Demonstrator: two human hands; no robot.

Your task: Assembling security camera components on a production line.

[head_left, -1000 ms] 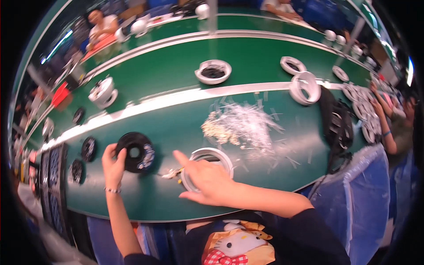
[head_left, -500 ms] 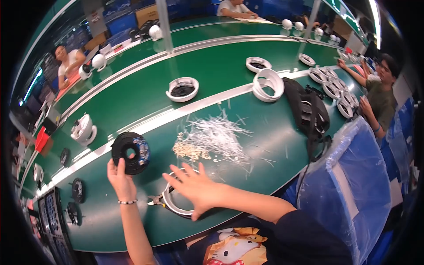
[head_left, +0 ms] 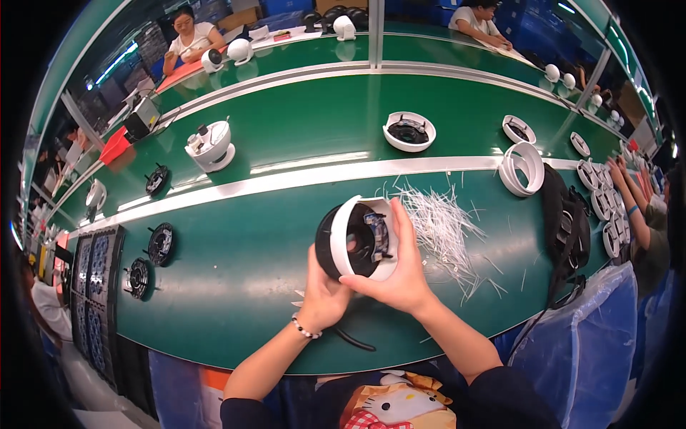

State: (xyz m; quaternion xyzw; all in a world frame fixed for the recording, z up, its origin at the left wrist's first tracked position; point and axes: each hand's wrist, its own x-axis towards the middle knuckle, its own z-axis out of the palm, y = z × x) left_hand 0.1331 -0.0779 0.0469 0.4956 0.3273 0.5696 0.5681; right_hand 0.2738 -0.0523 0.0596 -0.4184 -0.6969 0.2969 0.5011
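Above the near bench, my left hand [head_left: 325,294] grips a round black base [head_left: 328,247] from below and the left. My right hand [head_left: 405,268] is wrapped round the right side of a white ring housing [head_left: 345,227]. The two parts are together, with the ring in front of the black base; a small circuit board [head_left: 376,236] shows inside the ring. How far the base is seated cannot be made out. Under my hands lie pliers, with one dark handle [head_left: 355,339] showing. Thin white plastic strips [head_left: 444,229] are heaped just beyond my right hand.
At left are black round parts [head_left: 161,244] and a tray of blue boards [head_left: 96,279]. White housings [head_left: 409,131] stand on the green conveyor [head_left: 300,132]. Stacked white rings [head_left: 522,169], a black bag [head_left: 564,222] and a plastic-lined blue bin [head_left: 586,336] are at right, near a co-worker's arms.
My right hand has picked up the white ring from the bench. My left hand has brought the black base rightward to meet it. The view has turned left.
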